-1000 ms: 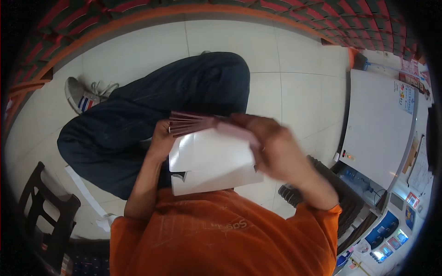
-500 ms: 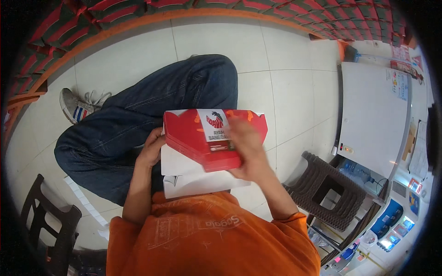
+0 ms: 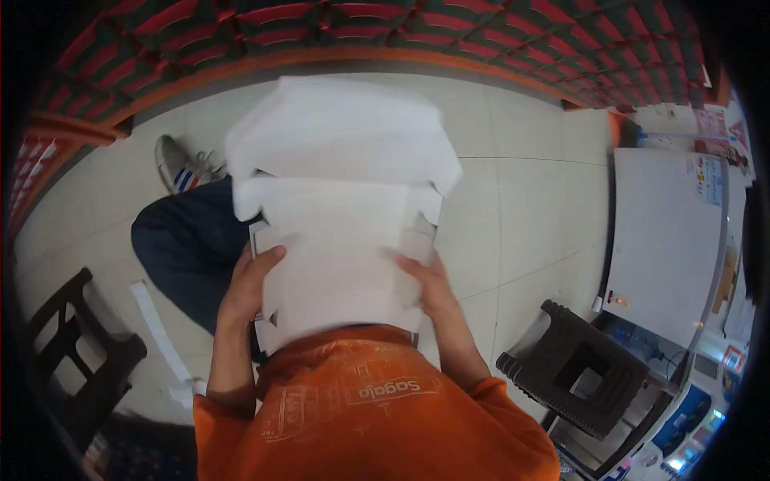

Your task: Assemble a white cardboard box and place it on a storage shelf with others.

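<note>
A cardboard food box (image 3: 341, 212) lies spread open over my lap, its white inside facing up. The far panel (image 3: 345, 132) stretches away from me and looks slightly smeared by motion. Slots and small folded tabs show along both sides. My left hand (image 3: 250, 282) grips the left edge, thumb on the white surface. On the opposite edge, my right hand (image 3: 429, 282) holds on in the same way, slightly blurred. The other fingers of both hands are mostly hidden beneath the cardboard. Whether more sheets lie underneath I cannot tell.
Red and dark folded boxes (image 3: 377, 28) are packed in rows behind an orange ledge across the far side. A brown plastic stool (image 3: 533, 365) and a white freezer (image 3: 666, 240) stand at right. Another dark stool (image 3: 104, 357) and a white paper strip (image 3: 160, 333) are at left.
The red printed panel that lay under my right hand is out of sight. White cardboard now spreads away from me, and my right hand has moved down to its right edge.
</note>
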Demonstrator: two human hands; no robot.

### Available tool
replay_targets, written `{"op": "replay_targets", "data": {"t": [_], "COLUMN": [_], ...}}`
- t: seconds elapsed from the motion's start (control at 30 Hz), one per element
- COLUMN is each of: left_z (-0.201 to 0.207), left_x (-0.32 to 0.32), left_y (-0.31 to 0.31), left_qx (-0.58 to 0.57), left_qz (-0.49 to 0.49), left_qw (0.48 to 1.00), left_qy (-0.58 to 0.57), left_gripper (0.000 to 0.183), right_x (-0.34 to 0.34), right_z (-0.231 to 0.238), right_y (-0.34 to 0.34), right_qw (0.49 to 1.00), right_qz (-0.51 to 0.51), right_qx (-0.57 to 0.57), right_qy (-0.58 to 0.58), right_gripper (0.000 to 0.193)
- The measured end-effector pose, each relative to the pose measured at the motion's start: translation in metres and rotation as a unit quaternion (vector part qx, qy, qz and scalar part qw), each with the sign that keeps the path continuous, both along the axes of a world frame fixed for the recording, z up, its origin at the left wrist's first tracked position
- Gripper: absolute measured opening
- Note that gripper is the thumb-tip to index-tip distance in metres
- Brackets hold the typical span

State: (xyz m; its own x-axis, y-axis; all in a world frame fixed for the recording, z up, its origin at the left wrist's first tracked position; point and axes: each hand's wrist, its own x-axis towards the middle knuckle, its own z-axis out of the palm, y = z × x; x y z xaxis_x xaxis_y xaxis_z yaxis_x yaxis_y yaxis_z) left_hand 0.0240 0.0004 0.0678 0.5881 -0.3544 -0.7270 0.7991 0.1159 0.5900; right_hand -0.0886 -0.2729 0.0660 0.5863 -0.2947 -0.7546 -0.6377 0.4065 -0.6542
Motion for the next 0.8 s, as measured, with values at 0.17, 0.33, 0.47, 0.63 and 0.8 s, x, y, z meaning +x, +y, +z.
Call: {"op": "replay_targets", "data": {"t": [0.17, 0.33, 0.47, 0.63, 0.8], "left_z": [0.011, 0.017, 0.026, 0.000, -0.005], "left_x": [-0.011, 0.004, -0.005, -0.022, -0.023], "left_y": [0.015, 0.042, 0.011, -0.087, -0.080], "left_qx": [0.216, 0.431, 0.576, 0.293, 0.260], "left_qz": [0.009, -0.137, -0.080, -0.218, -0.256], "left_qw": [0.952, 0.889, 0.678, 0.815, 0.842], "left_qy": [-0.218, -0.065, -0.449, -0.449, -0.397], "left_gripper": [0.060, 0.053, 0.056, 0.078, 0.068], "right_x": [0.075, 0.056, 0.035, 0.018, 0.018], "right_z": [0.003, -0.018, -0.031, -0.060, -0.068], "right_y": [0.090, 0.048, 0.020, 0.009, 0.002], "right_qw": [0.947, 0.927, 0.905, 0.930, 0.932], "right_qz": [0.181, 0.325, 0.376, 0.319, 0.286], "right_qx": [-0.239, -0.156, -0.075, 0.057, 0.098], "right_qy": [-0.116, -0.100, -0.183, -0.172, -0.198], "right_gripper": [0.073, 0.081, 0.076, 0.085, 0.091]}}
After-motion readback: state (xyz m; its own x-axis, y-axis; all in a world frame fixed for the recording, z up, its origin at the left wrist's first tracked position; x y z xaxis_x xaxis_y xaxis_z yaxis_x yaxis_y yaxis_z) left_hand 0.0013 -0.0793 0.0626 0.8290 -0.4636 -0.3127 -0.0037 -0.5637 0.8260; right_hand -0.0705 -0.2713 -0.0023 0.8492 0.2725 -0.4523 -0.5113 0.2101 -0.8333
